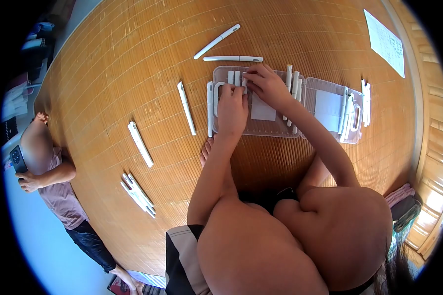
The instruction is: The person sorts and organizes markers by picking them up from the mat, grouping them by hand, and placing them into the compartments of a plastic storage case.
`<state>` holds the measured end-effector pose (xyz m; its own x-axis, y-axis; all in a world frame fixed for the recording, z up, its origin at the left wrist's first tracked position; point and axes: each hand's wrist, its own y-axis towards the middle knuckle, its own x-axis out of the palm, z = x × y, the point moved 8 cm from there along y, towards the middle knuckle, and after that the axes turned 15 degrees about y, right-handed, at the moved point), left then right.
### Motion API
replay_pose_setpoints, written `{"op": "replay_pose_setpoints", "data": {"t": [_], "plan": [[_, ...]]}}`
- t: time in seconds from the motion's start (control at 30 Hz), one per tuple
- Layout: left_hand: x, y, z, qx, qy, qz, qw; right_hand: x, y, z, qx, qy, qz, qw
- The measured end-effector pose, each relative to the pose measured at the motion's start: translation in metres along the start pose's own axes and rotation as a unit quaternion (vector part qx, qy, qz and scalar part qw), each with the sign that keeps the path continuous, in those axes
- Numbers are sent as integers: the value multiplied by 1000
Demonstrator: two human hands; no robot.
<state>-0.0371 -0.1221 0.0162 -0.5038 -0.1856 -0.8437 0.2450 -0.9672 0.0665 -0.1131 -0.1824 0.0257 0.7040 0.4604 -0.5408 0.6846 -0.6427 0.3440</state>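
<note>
A clear plastic case [280, 129] lies open on the bamboo mat, with several white markers in both halves. Over its left half, my left hand [232, 105] has its fingers bent down around a white marker [244, 78] that stands in line beside two others. The fingertips of my right hand [268, 84] meet the same marker from the right, near its upper end. Under my hands, a white card [264, 108] shows in the case. More white markers [291, 93] lie across the middle of the case, to the right of my right hand.
Loose white markers [186, 108] lie left of the case, and two [233, 58] beyond it. Another group [138, 195] is at lower left. A printed sheet [385, 43] is at upper right. At far left a person [64, 196] holds a phone [17, 160].
</note>
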Motion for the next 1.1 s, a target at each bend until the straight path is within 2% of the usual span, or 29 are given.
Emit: {"op": "replay_pose_setpoints", "data": {"t": [0.27,0.37,0.43,0.47,0.53,0.57,0.63,0.77,0.83,0.87,0.93,0.97,1.03,1.1], "plan": [[3,-1,-3,-1,11,-20,1000,4,6,5,71,-29,-51,996],[-1,-11,-11,-30,-30,-42,998,-13,2,-2,81,24,3,996],[-15,-22,-9,-15,-29,-14,999,-57,-17,14,221,81,173,956],[-19,-28,-8,14,-4,32,999,-65,-22,21,221,78,172,957],[-15,-41,-8,13,5,24,1000,-86,-24,22,126,-99,182,970],[-12,-47,-8,14,16,14,1000,-91,-25,27,128,-101,184,969],[-9,-54,-3,23,-3,6,1000,-80,-25,46,192,-115,59,973],[-8,-60,-2,20,-34,-21,999,-93,-16,37,191,-105,76,973],[-14,-59,2,24,-40,-16,999,-103,-18,39,275,-5,109,955],[-17,-58,3,5,-81,-15,997,-101,-17,39,274,-3,107,956],[-17,-57,5,-13,-119,-14,993,-84,-14,39,273,149,68,948],[-13,-54,5,-25,-141,-22,989,-80,-12,34,271,150,69,948],[-6,-50,7,-38,-162,-28,986,-55,-10,27,315,248,9,916],[2,-49,8,-38,-160,-51,985,-42,-9,26,317,260,-7,912]]}}
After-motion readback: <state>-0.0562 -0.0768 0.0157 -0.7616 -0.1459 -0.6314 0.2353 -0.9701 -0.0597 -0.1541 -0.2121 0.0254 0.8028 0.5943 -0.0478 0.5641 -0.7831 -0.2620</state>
